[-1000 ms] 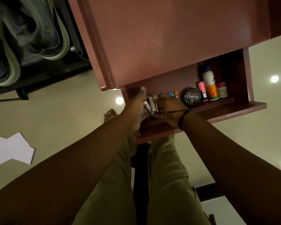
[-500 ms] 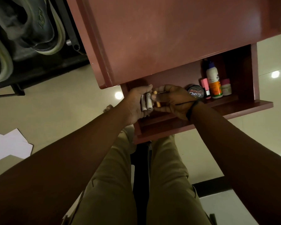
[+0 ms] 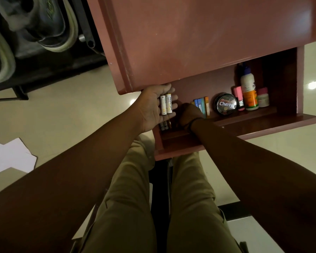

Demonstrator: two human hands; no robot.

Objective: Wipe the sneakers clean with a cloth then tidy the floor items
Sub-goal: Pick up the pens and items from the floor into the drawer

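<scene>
Two batteries (image 3: 165, 104) lie side by side in the left hand (image 3: 154, 106), palm up, fingers straight beneath them rather than curled round. Just beside it the right hand (image 3: 189, 114) reaches down into the shelf (image 3: 263, 123) of a red-brown cabinet (image 3: 199, 37) with its back to the camera — whether its fingers hold anything cannot be told. More batteries (image 3: 164, 126) stand on the shelf under the left hand. Further along stand small boxes (image 3: 202, 105), a Cherry tin (image 3: 225, 105), a pink-capped stick (image 3: 239, 99), a white bottle (image 3: 248, 90) and a small jar (image 3: 263, 98). The cabinet top overhangs and hides the shelf's back. The floor (image 3: 66, 110) is pale glossy tile with lamp reflections; white paper (image 3: 9, 156) lies at left. Sneakers (image 3: 49, 24) sit on a dark rack (image 3: 44, 66) upper left — well apart from both hands.
</scene>
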